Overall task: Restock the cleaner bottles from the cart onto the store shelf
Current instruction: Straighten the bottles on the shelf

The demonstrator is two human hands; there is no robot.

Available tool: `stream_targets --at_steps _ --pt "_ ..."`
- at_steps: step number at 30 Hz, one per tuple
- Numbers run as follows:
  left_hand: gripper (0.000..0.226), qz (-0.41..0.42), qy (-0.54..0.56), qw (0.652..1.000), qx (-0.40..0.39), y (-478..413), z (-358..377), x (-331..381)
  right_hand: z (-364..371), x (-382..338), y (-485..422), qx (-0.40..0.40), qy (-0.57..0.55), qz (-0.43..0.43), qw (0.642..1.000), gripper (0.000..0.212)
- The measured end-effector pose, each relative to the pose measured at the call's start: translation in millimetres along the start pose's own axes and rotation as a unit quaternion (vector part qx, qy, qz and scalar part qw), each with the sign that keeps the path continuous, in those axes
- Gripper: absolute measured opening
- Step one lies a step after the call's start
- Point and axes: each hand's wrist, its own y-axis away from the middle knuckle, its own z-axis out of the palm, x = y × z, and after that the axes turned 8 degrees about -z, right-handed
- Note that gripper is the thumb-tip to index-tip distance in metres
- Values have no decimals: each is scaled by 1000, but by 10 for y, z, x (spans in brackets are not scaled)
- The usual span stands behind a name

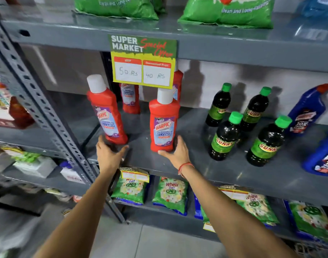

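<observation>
Two red Harpic cleaner bottles with white caps stand at the front of the grey middle shelf [196, 161]. The left bottle [107, 112] tilts a little to the left, and my left hand [108, 155] sits just below its base with fingers spread, touching or nearly touching it. My right hand [178, 151] cups the base of the right bottle [164, 123], thumb in front and fingers around its right side. Two more red bottles [130, 97] stand behind, partly hidden by the price sign. The cart is out of view.
A green and yellow price sign [142, 60] hangs from the shelf above. Several dark bottles with green caps [224, 135] stand to the right, then blue cleaner bottles [308, 110]. Green detergent bags [170, 194] fill the shelf below. A perforated grey upright [38, 101] borders the left.
</observation>
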Motion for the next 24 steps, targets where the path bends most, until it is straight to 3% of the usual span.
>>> stream_targets --at_steps 4,12,24 --pt "87 5 0 1000 -30 -178 5 -36 80 3 -25 -7 -12 -13 1000 67" --pt "78 -4 -50 999 10 -285 83 -29 105 -11 -49 -23 -21 -19 999 66" --pt "76 14 -60 998 1 -322 81 1 138 -52 -80 -7 -2 0 1000 67"
